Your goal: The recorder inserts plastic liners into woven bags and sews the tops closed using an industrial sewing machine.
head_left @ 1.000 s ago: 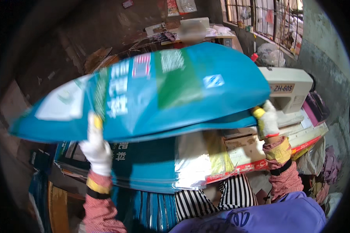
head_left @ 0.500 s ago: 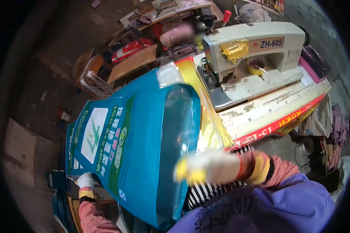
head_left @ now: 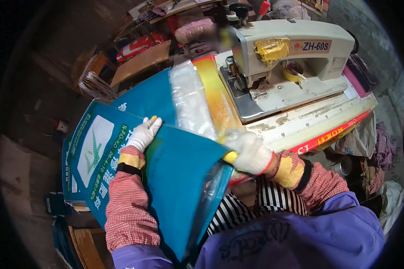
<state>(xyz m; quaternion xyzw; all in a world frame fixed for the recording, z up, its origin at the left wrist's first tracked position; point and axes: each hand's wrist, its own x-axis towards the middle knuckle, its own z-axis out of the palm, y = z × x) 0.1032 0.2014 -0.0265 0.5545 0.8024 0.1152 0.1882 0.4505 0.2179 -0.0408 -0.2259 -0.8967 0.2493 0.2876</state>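
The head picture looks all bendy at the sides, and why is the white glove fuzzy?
Head view: a fisheye lens curves the sewing machine table's straight edges and blackens the corners; the right hand is blurred, the left hand on the blue bag sharper.

A worn wooden sewing table (head_left: 300, 123) is carrying a cream industrial sewing machine (head_left: 292, 54), which is sitting toward the table's far right part. Just in front of the machine, a pale ruler strip (head_left: 318, 125) is running along the table's front edge, with a red printed band (head_left: 332, 134) lying below it. To the left of the machine, a yellow-orange printed sack (head_left: 215, 98) is lying flat on the table, and a clear plastic liner (head_left: 188, 101) is resting beside it. Further left of the machine, teal woven bags (head_left: 148, 101) are draping off the table's side.
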